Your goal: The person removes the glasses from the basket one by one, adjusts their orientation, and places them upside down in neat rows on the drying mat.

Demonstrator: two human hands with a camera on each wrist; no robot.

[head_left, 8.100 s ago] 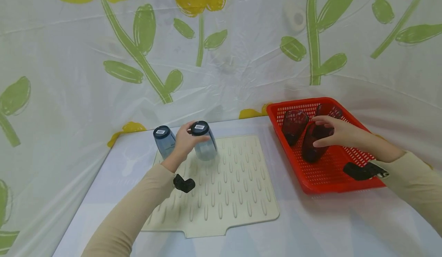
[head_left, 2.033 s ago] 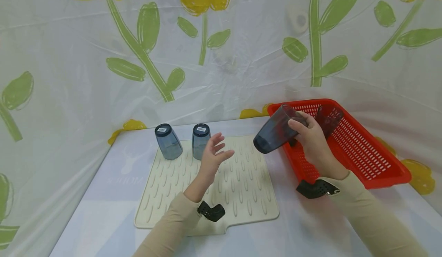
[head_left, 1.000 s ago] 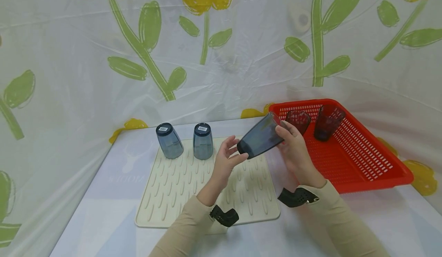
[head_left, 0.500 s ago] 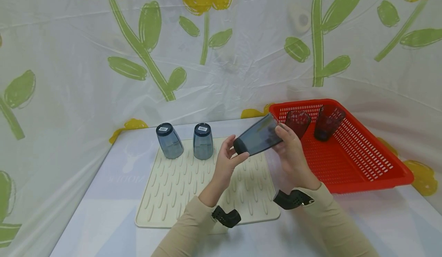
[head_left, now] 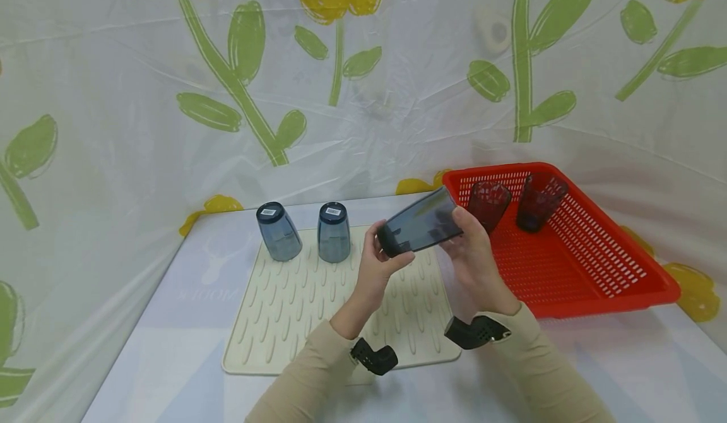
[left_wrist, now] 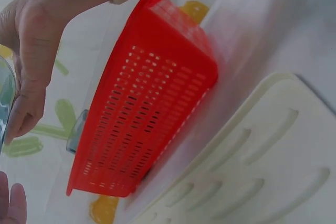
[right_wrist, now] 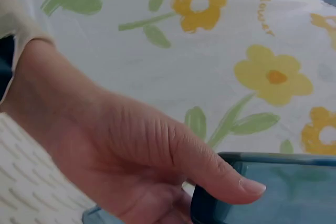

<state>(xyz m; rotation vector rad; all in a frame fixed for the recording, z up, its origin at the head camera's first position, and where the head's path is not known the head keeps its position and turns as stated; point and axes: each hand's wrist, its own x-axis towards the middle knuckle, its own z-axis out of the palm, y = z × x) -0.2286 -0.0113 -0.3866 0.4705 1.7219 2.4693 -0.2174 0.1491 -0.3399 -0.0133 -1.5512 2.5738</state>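
Cup (head_left: 421,228), centre frame: gripped by left hand (head_left: 382,265) and right hand (head_left: 472,260), mid-handover; next likely upside-down onto mat (head_left: 318,309).

Bright, even, diffuse light with faint shadows; head view sharp, both wrist views softly blurred close up

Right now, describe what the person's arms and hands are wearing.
Both arms wear long beige sleeves to the wrist. A small black perforated device sits at each wrist. The left hand and right hand are bare: no gloves, rings or watch show.
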